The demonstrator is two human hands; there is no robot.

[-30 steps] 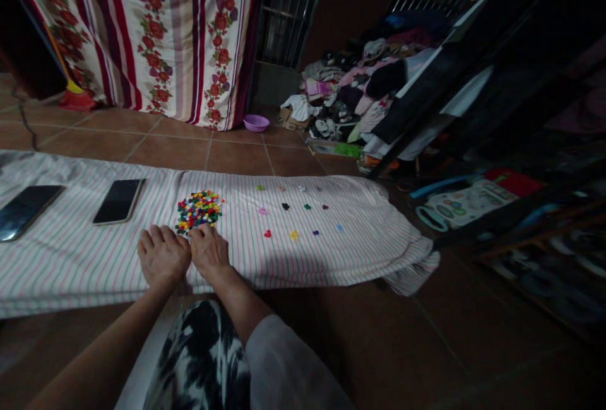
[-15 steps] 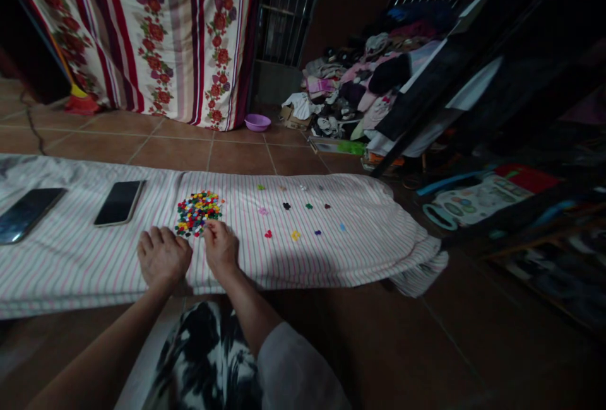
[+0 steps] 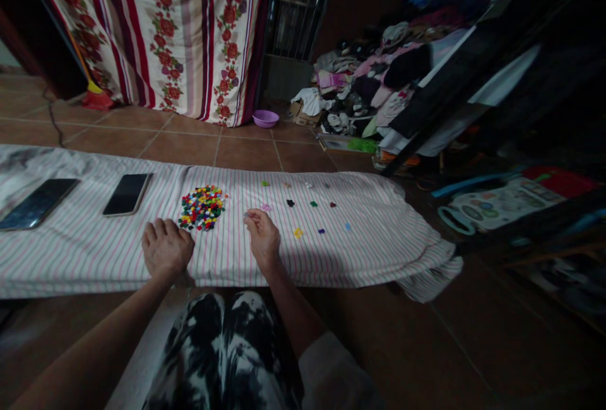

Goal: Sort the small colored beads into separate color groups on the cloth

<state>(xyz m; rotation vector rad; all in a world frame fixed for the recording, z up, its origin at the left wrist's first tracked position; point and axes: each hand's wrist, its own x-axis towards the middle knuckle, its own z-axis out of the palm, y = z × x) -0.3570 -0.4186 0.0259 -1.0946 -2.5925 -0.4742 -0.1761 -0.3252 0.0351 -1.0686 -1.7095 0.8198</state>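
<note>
Right hand moved right, off multicoloured pile of tiny plastic-looking pieces; fingers pinch tiny greyish piece. Left hand nearside-left of pile, fingers curled, contents can't tell. Likely transfer step; next calls for careful release by single-colour clusters right of pile.

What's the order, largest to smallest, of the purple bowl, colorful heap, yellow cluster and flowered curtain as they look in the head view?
1. Flowered curtain
2. Colorful heap
3. Purple bowl
4. Yellow cluster

The bowl stands farther away, so its true size against the heap is unsure.
</note>
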